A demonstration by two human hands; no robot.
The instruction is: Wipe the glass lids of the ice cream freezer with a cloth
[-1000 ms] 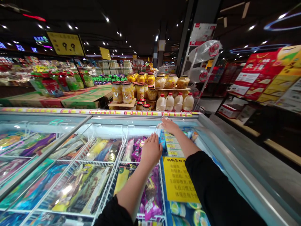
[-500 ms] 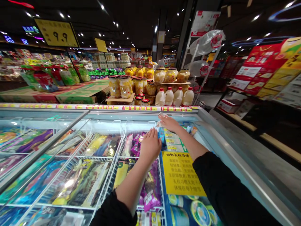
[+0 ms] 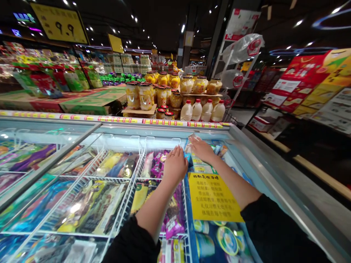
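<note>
My left hand [image 3: 174,164] lies flat with its fingers stretched out on the glass lid [image 3: 126,140] of a chest freezer, and a ring shows on one finger. To its right and farther off, my right hand [image 3: 202,149] presses a crumpled whitish cloth [image 3: 188,147] against the glass near the far edge. Part of the cloth is hidden under the fingers. A yellow notice [image 3: 214,197] with black writing lies below my right forearm. Under the glass, white wire baskets [image 3: 131,191] hold wrapped ice creams, including purple packets [image 3: 175,215].
A metal frame bar [image 3: 68,148] crosses the freezer top on the left. Beyond the price-label rail [image 3: 161,122] stand white bottles [image 3: 196,110] and jars of yellow fruit [image 3: 146,95]. Red and yellow boxes [image 3: 298,89] are stacked on the right. Round tubs [image 3: 227,240] lie under the glass at the lower right.
My right hand has shifted slightly right and nearer with the cloth. My left hand stays almost where it was on the glass. The view has tilted a little.
</note>
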